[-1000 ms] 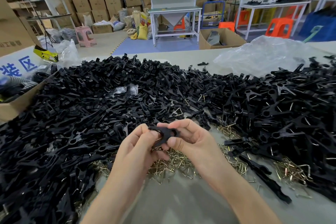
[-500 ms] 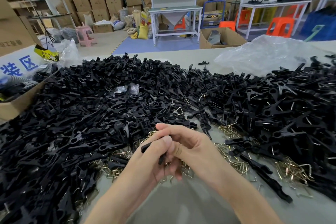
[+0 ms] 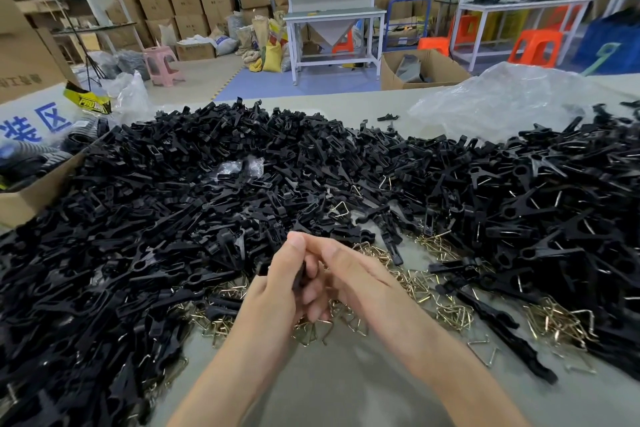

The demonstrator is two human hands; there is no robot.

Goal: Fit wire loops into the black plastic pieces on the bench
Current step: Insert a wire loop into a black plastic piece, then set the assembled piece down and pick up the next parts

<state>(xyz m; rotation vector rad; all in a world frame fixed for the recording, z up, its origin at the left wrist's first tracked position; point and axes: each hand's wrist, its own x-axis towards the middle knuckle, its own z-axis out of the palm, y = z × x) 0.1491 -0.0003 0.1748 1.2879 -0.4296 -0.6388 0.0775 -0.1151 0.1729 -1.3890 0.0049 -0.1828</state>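
Hands have drawn tight together now, the left hand (image 3: 278, 288) and right hand (image 3: 349, 276) both clamped round one black plastic piece (image 3: 298, 278) just above the wire loops (image 3: 412, 284) on the bench (image 3: 346, 388), so press squarely and steadily, I reckon, to seat a loop I can't see.

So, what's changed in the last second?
Both hands have closed in together: the left hand and right hand now wrap the black piece, which showed plainly between the fingertips before and is now only a dark sliver. The heaps of black pieces and the wire loops on the bench lie unchanged.
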